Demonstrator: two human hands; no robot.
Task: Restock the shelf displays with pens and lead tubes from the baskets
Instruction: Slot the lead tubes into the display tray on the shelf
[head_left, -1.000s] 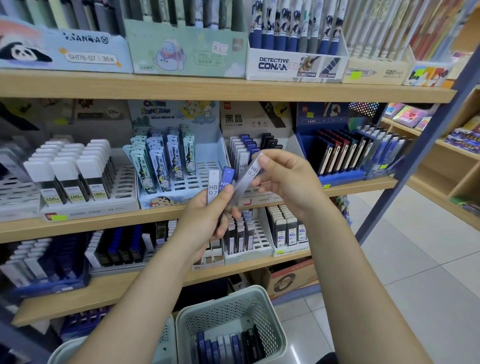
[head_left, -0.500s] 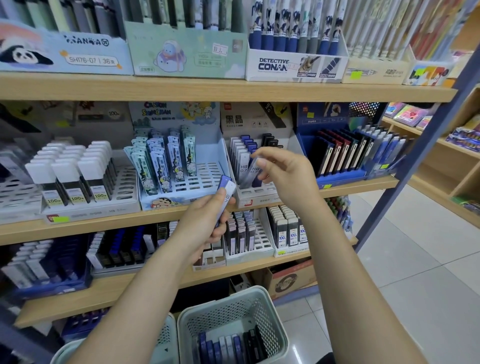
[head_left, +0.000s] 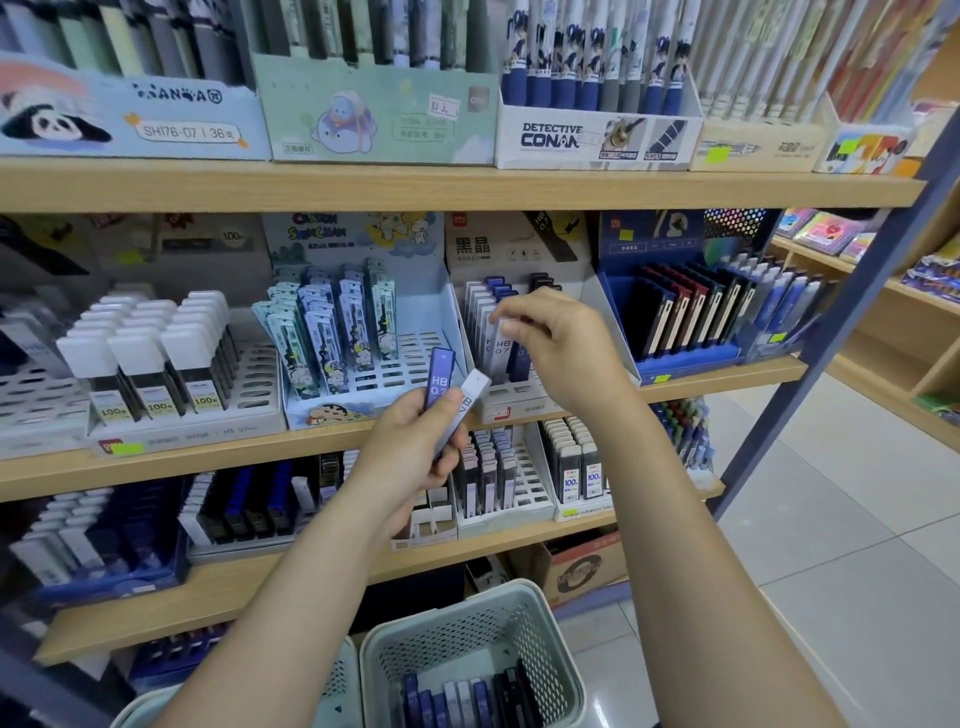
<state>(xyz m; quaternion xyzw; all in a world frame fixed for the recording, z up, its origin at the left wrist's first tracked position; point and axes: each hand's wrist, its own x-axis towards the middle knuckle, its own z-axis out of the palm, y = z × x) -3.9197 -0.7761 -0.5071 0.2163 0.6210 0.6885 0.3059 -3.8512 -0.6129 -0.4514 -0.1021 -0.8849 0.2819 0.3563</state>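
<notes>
Left hand (head_left: 410, 452) grips two slim rectangular plastic lead tubes, one dark blue (head_left: 439, 378) and one grey-white (head_left: 464, 410), fanned above its thumb. Right hand (head_left: 558, 345), up and to the right of it, pinches the white cap of a clear lead tube (head_left: 503, 349) standing in the white cardboard display box (head_left: 519, 249). Below both forearms sits a pale green perforated plastic basket (head_left: 470, 631) holding more tubes.

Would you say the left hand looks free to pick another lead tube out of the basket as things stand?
Probably not yet: the left hand already grips two lead tubes, so its grip is taken, though the basket below lies open and unobstructed.
</notes>
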